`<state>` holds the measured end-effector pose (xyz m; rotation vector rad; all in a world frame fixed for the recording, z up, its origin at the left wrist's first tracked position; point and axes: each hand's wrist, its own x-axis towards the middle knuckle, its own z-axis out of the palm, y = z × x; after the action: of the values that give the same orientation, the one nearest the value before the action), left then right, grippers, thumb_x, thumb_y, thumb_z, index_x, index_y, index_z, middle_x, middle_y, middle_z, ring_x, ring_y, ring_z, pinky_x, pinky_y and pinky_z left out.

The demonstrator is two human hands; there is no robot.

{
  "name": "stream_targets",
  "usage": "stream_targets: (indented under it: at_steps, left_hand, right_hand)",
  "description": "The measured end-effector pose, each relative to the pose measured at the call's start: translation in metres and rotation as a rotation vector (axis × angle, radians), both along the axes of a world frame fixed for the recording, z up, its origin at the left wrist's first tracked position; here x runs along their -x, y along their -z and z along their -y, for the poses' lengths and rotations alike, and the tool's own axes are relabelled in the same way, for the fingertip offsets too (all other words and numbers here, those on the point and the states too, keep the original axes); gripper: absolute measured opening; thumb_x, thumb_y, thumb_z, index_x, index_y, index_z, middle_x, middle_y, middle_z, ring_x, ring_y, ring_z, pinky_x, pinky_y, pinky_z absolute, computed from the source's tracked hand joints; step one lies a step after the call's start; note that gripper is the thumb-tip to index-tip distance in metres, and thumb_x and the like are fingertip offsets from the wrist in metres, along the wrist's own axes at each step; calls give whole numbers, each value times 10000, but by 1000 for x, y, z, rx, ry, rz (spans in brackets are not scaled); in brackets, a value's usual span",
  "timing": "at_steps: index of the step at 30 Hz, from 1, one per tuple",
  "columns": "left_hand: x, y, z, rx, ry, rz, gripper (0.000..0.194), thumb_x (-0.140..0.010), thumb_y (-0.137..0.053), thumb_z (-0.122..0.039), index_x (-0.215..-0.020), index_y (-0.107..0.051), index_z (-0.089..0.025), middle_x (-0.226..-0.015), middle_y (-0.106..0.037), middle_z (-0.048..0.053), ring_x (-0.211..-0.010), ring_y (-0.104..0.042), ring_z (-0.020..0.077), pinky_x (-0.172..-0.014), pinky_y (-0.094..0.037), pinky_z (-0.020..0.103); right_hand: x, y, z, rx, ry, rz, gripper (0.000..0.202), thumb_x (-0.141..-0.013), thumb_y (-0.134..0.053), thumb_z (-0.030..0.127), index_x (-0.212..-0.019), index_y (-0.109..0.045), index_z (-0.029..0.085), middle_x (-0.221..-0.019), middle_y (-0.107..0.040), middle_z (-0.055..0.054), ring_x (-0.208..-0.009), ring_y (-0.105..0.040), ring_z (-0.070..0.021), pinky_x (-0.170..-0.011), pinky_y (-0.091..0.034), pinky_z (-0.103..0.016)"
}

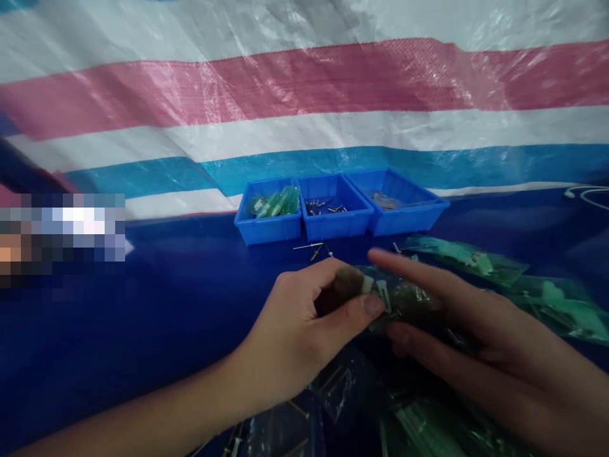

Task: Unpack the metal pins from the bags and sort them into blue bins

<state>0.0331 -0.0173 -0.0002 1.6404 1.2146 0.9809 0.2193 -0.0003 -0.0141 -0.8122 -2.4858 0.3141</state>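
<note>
hand (l.) (304,324) pinches clear plastic bag (397,289) w/ slotted white plastic pc. (383,293); r. hand (457,304), thumb & index spread, beside it, contact unclear.

Our bench (143,330) is dark blue and kinda busy: we've got three blue bins (339,225) side by side at the back, loose metal pins (316,251) just in front, clear bags with green bits (554,295) to the right, small baggies (340,384) nearer us, plus a white cable (587,189) far right.
</note>
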Motion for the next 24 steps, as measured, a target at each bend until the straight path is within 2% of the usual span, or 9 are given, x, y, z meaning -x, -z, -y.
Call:
stream_targets:
  at_steps: [3,10,13,16,19,22,24]
  left_hand:
    - [1,2,1,11,27,11,174,-819,-557,-360,-834,-596,-191,-776,-622,0,-700,-559,141,-583,-414,224]
    - [2,1,4,-7,15,-9,184,-821,-554,-355,-765,-571,-180,-690,-549,-20,-645,-511,119,-555,-385,218]
    - [2,1,3,-16,4,18,174,-823,-553,-348,-772,-572,-182,-680,-527,-28,-628,-486,107,-542,-366,209]
    - [2,1,2,-6,-1,76,168,-826,-554,-349,-774,-571,-190,-669,-506,-40,-611,-458,91,-522,-345,191]
    - [1,2,0,26,34,97,152,-837,-543,-340,-809,-584,-197,-694,-527,-38,-631,-470,90,-531,-356,180]
    - [0,4,-1,53,53,80,187,-850,-523,-349,-988,-590,-242,-706,-539,-41,-631,-482,93,-527,-368,179]
    - [0,5,-1,55,37,72,271,-851,-522,-339,-1114,-547,-278,-710,-540,-48,-624,-484,90,-529,-373,178]
  right_hand:
    - [2,-2,-1,102,49,-107,576,-875,-400,324,-1392,-175,438,-1106,-648,43,-864,-669,-240,-499,-591,-301]
    - [0,-3,-1,84,68,-73,612,-810,-409,359,-1356,-179,511,-968,-694,95,-807,-674,-288,-383,-539,-340]
    - [-1,-2,1,124,54,-63,682,-779,-473,313,-1381,-186,457,-990,-693,51,-758,-679,-285,-353,-519,-317]
    - [-1,-1,2,144,-7,-55,714,-771,-487,238,-1402,-194,399,-1061,-670,14,-701,-683,-236,-380,-532,-283]
    - [0,-2,-1,55,-39,-93,622,-787,-412,129,-1361,-326,351,-1102,-652,11,-767,-683,-182,-521,-578,-251]
    - [1,-7,-6,-83,-31,-170,476,-810,-395,88,-1226,-493,297,-1056,-675,13,-847,-671,-131,-670,-566,-182]
    - [1,-12,-8,-137,-22,-200,365,-820,-411,109,-1115,-569,255,-979,-702,0,-805,-677,-109,-681,-545,-132]
